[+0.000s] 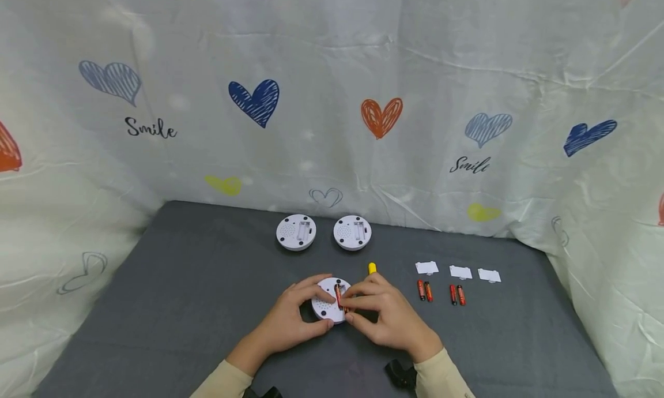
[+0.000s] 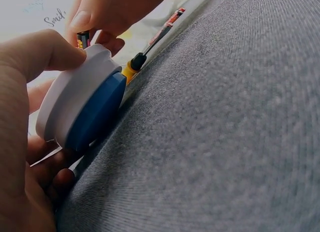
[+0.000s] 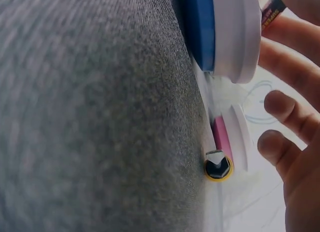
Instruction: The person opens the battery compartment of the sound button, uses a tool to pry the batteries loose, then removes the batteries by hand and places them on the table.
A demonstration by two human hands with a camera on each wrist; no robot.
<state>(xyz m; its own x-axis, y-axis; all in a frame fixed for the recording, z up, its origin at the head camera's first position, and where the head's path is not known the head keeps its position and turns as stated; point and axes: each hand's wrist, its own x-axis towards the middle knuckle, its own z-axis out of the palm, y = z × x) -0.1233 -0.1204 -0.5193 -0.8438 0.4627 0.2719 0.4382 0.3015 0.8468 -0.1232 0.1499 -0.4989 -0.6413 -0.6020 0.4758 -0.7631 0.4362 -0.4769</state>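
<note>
A round white device (image 1: 323, 307) with a blue base (image 2: 97, 114) lies with its battery side up. My left hand (image 1: 294, 312) grips it by the rim, thumb and fingers on opposite sides. One red battery (image 1: 338, 295) shows in its compartment. Between thumb and fingers of my right hand (image 1: 386, 312) is another battery (image 3: 272, 13), pinched at the compartment's right side; fingertips cover much of it in the head view. Just beyond the right hand lies a screwdriver (image 2: 134, 66) with a yellow handle (image 1: 372, 267).
Two similar round devices, one on the left (image 1: 296, 232) and one on the right (image 1: 352, 233), stand at the back with battery compartments showing. To the right lie three white covers (image 1: 460, 272) and two pairs of red batteries (image 1: 425, 291). A printed curtain (image 1: 321, 98) hangs behind the grey table (image 1: 207, 282).
</note>
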